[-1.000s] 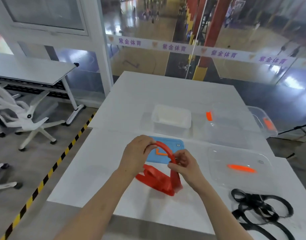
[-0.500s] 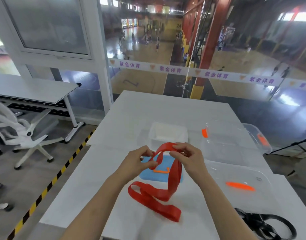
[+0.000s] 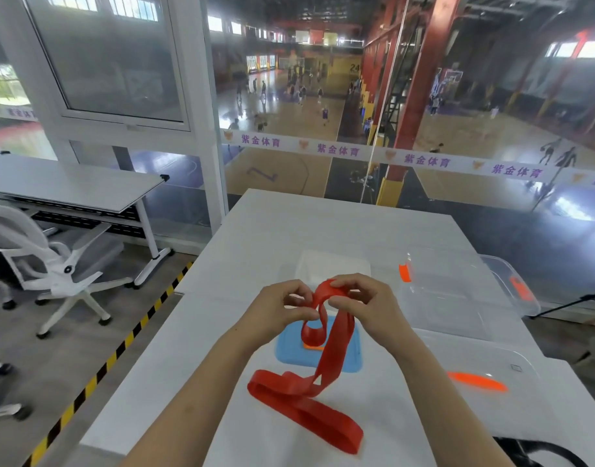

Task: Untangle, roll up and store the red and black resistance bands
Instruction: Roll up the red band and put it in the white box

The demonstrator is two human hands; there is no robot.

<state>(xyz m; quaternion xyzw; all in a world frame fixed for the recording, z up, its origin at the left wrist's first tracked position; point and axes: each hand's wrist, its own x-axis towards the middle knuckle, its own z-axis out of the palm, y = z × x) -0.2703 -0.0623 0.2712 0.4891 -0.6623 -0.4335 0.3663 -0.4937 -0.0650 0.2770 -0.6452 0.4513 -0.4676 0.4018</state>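
head cam: both hands sit higher than half a second ago, so more of the red band (image 3: 336, 345) hangs clear of the white desk (image 3: 323, 224). left hand (image 3: 279, 311) and right hand (image 3: 367, 308) each pinch its top fold. it's a flat, glossy, rubbery strip, and its lower loop lies on the desk near a blue lid (image 3: 289, 348). the black band (image 3: 539, 449) is now mostly cut off at the bottom right.

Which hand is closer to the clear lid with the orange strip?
Right. The right hand is just left of the clear lid; the left hand is farther left, past the red resistance band.
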